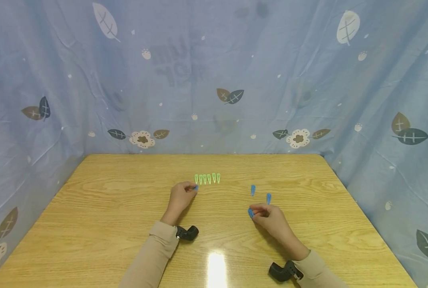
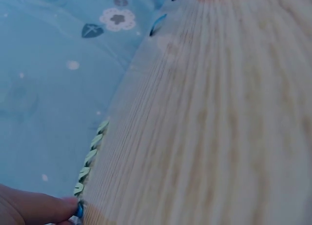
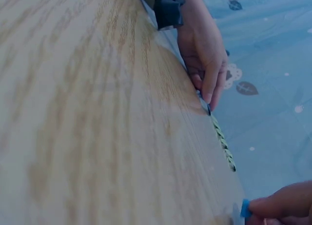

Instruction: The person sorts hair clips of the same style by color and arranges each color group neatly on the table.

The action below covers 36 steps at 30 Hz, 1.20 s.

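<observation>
Sleeves (image 1: 149,260): behind both hands
Right hand (image 1: 273,222): pinching blue clip (image 1: 251,213)
Left hand (image 1: 180,197): pinching second clip (image 1: 196,187)
Green clips (image 1: 204,179): just beyond left hand
Loose blue pair (image 1: 253,190): beyond right hand

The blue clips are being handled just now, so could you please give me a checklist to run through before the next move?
1. Left hand pinches a blue clip: ok.
2. Right hand pinches another blue clip: ok.
3. Six green clips stand side by side in a row: ok.
4. Every blue clip in hand: not ok; two loose blue clips lie on the table.
5. Left hand's clip flat on the table: cannot tell; fingers cover most of it.
</observation>
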Motion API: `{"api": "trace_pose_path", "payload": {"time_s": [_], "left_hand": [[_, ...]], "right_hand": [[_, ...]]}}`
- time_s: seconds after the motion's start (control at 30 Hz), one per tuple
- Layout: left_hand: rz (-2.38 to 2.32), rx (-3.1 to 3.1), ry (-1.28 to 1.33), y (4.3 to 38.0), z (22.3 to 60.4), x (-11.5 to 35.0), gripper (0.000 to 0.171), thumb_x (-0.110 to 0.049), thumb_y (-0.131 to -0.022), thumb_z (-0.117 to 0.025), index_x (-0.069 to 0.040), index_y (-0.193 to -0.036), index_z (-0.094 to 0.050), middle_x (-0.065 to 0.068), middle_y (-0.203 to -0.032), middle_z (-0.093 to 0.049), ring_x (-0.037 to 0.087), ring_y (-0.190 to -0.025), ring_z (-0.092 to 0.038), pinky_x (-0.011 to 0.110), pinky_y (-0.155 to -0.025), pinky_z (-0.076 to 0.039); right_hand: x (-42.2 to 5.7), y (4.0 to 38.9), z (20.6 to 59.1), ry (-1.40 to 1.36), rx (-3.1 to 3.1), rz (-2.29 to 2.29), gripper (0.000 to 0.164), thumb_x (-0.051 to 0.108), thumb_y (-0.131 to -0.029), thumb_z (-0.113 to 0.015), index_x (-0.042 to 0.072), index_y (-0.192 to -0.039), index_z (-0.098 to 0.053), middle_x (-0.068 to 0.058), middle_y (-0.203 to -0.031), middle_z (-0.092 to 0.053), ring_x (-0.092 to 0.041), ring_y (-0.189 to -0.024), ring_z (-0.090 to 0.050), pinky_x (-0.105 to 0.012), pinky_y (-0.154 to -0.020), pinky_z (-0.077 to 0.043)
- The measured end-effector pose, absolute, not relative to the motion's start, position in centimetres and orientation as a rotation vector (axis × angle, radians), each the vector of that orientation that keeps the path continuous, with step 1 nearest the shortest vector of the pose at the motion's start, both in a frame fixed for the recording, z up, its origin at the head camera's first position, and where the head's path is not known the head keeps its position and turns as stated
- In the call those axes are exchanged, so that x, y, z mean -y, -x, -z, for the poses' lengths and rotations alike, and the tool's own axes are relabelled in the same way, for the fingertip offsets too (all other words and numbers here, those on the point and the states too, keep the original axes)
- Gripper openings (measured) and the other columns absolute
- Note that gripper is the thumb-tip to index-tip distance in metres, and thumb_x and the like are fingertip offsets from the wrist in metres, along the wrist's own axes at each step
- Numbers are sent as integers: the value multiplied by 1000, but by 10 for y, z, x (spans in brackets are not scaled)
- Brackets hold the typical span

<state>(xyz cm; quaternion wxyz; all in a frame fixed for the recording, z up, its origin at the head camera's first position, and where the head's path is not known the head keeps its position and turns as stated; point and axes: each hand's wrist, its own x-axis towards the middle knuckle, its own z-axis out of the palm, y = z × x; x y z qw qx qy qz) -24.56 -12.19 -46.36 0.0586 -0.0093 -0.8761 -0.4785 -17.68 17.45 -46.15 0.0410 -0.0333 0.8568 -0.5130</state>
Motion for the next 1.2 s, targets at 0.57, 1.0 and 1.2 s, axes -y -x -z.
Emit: {"api": "trace_pose_path", "payload": {"time_s": [0.57, 1.0, 1.2], "left_hand": [[1482, 2633, 29, 246, 466, 122, 17, -9, -86, -68, 0, -100, -72, 10, -86, -68, 19, -79, -61, 30, -70, -51], [1475, 2624, 27, 248, 468, 122, 16, -9, -85, -69, -1, -98, -72, 8, -83, -68, 17, -74, -60, 26, -65, -48], [1480, 2617, 24, 248, 469, 122, 15, -9, -84, -69, -1, -97, -72, 8, -83, -67, 17, -75, -60, 28, -66, -49]], "right_hand": [[-159, 186, 456, 181, -2320, 1802, 37, 5, -85, -66, -4, -121, -59, -15, -106, -62, -15, -91, -59, -19, -73, -51], [-114, 212, 459, 242, -2257, 1887, 34, -1, -84, -63, -7, -117, -60, -16, -104, -60, -14, -87, -57, -19, -71, -50], [-84, 228, 460, 230, -2270, 1924, 32, -4, -82, -64, -6, -114, -62, -15, -99, -61, -14, -83, -57, -19, -69, -51]]}}
